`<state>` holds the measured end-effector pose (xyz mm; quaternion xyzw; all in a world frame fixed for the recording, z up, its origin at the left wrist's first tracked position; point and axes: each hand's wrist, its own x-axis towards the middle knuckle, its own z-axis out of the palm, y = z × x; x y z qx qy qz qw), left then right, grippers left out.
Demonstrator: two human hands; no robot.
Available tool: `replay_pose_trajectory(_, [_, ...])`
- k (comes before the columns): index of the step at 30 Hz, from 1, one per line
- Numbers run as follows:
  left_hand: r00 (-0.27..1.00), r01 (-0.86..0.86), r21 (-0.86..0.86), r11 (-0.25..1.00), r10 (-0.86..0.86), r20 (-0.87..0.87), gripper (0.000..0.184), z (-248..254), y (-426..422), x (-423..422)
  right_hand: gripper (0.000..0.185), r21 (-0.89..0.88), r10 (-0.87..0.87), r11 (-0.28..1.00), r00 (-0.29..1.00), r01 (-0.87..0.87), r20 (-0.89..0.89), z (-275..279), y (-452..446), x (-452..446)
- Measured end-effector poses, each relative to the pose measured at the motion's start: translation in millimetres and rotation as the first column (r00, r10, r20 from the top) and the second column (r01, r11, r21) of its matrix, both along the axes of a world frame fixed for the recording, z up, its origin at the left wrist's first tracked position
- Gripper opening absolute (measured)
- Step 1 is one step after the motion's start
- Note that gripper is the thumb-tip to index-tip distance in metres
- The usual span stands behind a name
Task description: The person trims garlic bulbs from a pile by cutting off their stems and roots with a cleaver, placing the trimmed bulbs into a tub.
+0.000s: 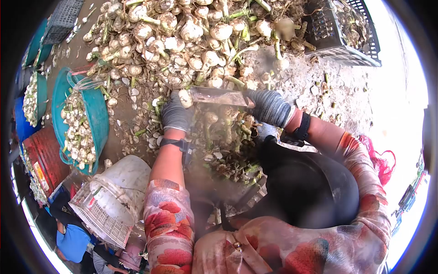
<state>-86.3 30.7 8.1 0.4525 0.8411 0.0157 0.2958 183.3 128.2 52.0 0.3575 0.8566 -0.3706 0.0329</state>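
Right hand (270,108) sideways around knife (220,97)

hemmed in ahead by a broad heap of off-white garlic bulbs with green stalks (182,45), piled close beyond the gray-gloved left hand (175,114) and gray-gloved right hand (270,108). barred between them by a flat, rectangular metal blade (221,97), ending at a round whitish bulb (185,98) gripped at left. passable to the right over pale, scrap-strewn ground (337,91), short of a dark gray slatted plastic crate (349,54). reachable leftward along a brown strip of littered floor (122,132), then stopped by a bulb-filled round teal plastic tub (101,123) and a white plastic bucket (130,180). crowded below by a large rounded black shape (310,187) inside the right forearm (321,130).
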Motion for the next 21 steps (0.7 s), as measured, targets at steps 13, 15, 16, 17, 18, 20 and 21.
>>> replay_pose_trajectory(13, [0.530,-0.496,0.328,0.804,-0.019,0.848,0.063,45,-58,49,0.026,0.075,0.306,0.951,0.941,-0.298,-0.143,51,-12,-24])
replay_pose_trajectory(15, [0.147,-0.667,0.024,0.745,0.100,0.984,0.052,72,-46,59,0.027,0.100,0.308,0.951,0.928,-0.293,-0.209,43,-15,-19])
replay_pose_trajectory(16, [0.040,-0.685,-0.063,0.726,0.123,0.992,0.052,75,-45,62,0.028,0.125,0.311,0.950,0.911,-0.288,-0.272,38,-15,-16])
replay_pose_trajectory(17, [-0.067,-0.696,-0.151,0.702,0.146,0.987,0.052,79,-43,65,0.028,0.121,0.308,0.951,0.913,-0.285,-0.269,35,-14,-14])
replay_pose_trajectory(18, [0.017,-0.685,-0.121,0.718,0.183,0.983,0.051,80,-45,66,0.028,0.157,0.333,0.940,0.914,-0.303,-0.230,31,-11,-12])
replay_pose_trajectory(20, [0.099,-0.669,-0.099,0.736,0.220,0.970,0.050,85,-46,69,0.024,0.263,0.351,0.920,0.909,-0.291,-0.223,30,-6,-11])
replay_pose_trajectory(21, [0.408,-0.540,0.122,0.833,0.132,0.903,0.053,91,-43,70,0.024,0.263,0.349,0.921,0.910,-0.288,-0.224,26,4,-11])
